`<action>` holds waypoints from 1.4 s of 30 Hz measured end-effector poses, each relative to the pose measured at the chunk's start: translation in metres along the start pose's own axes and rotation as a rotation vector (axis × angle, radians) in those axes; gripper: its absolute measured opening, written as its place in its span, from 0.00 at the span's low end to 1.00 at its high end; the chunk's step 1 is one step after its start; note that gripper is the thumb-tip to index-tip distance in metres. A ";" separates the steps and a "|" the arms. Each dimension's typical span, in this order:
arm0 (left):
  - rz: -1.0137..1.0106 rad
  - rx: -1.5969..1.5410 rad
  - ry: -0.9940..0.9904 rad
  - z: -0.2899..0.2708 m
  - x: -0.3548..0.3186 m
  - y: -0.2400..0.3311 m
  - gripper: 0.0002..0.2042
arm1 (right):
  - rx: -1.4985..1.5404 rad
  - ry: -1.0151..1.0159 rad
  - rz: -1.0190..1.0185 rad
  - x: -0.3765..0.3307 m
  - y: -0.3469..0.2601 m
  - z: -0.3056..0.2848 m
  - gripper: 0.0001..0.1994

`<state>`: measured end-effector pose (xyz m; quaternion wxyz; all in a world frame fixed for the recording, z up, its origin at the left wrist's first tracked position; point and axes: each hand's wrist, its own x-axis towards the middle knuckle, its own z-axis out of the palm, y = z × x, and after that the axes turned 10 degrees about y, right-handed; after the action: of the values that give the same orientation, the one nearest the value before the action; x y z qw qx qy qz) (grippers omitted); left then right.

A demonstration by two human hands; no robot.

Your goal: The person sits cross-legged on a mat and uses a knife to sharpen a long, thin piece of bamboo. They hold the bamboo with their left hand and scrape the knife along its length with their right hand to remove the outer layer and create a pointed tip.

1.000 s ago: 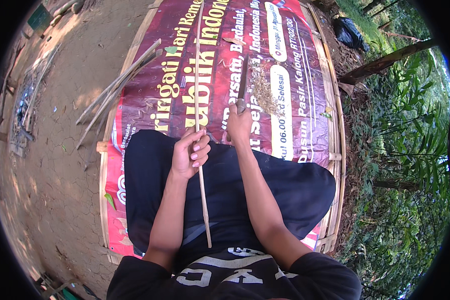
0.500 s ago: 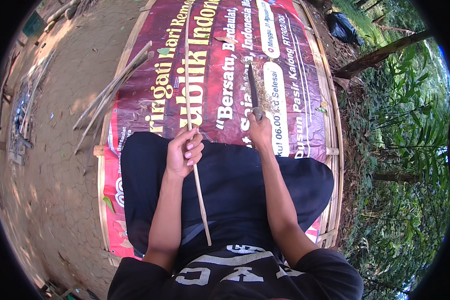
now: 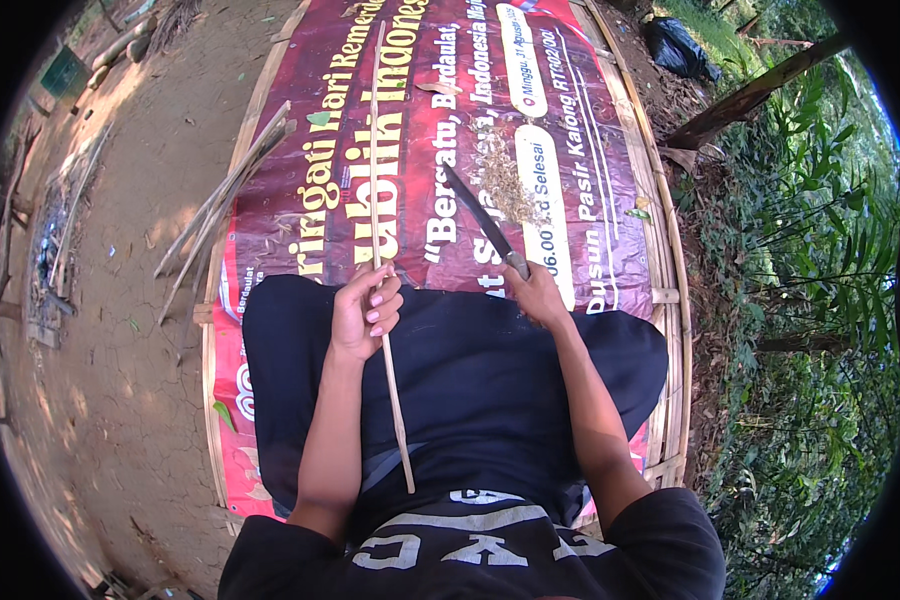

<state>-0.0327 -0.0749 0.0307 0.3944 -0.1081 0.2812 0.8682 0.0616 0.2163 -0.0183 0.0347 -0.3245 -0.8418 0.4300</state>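
My left hand (image 3: pixel 366 312) is closed around a long, thin, pale wooden stick (image 3: pixel 377 160), probably split bamboo. One end of the stick reaches my shirt; the other extends far out over the banner. My right hand (image 3: pixel 538 296) grips the handle of a long-bladed knife (image 3: pixel 482 217). Its dark blade points away and to the left, above the banner and apart from the stick. A scatter of fine shavings (image 3: pixel 515 185) lies on the red printed banner (image 3: pixel 300 225) beyond the knife.
The banner covers a bamboo platform (image 3: pixel 673 345), on which I sit cross-legged. Several split sticks (image 3: pixel 225 195) rest over its left edge. Bare earth (image 3: pixel 120 400) lies left; a black plastic bag (image 3: pixel 678 48), a leaning wooden post (image 3: pixel 755 92) and dense plants (image 3: pixel 820 250) stand right.
The knife has swung so its tip points further left, nearer the stick. My right hand has shifted slightly right and toward me. My left hand keeps its hold on the stick.
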 end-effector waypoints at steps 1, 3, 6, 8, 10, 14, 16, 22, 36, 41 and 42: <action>0.001 0.027 0.005 0.002 -0.001 -0.001 0.04 | -0.006 0.020 -0.004 0.006 0.004 0.001 0.23; -0.011 0.037 0.020 -0.001 0.002 -0.001 0.04 | -0.180 0.209 -0.106 0.024 0.030 0.009 0.26; -0.021 0.031 0.032 -0.003 0.003 -0.004 0.04 | -0.164 0.220 -0.129 0.025 0.030 -0.001 0.26; -0.028 0.029 0.021 -0.001 0.008 -0.008 0.04 | -0.154 0.217 -0.135 0.019 0.027 -0.012 0.26; -0.043 0.044 0.014 -0.001 0.011 -0.009 0.04 | -0.104 0.203 -0.201 0.004 0.012 -0.024 0.26; -0.059 0.090 0.044 0.005 0.008 -0.010 0.04 | -0.162 0.230 -0.144 -0.013 0.003 -0.058 0.23; -0.060 0.092 0.021 0.004 0.009 -0.012 0.04 | 0.019 0.297 -0.026 -0.022 0.006 -0.066 0.21; -0.065 0.089 0.011 0.004 0.011 -0.014 0.04 | 0.807 0.358 0.451 -0.062 0.001 -0.063 0.17; -0.029 0.088 0.018 0.002 0.007 -0.011 0.08 | 0.978 0.326 0.550 -0.042 -0.020 0.058 0.14; -0.035 0.101 0.011 0.004 0.006 -0.008 0.04 | 0.726 0.311 0.354 0.003 -0.023 0.070 0.15; -0.035 0.101 0.015 0.004 0.006 -0.008 0.04 | 0.637 0.307 0.319 0.009 -0.023 0.066 0.16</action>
<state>-0.0310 -0.0646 0.0282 0.4123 -0.0994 0.3258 0.8450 0.0202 0.1660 -0.0443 0.1919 -0.4851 -0.5900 0.6162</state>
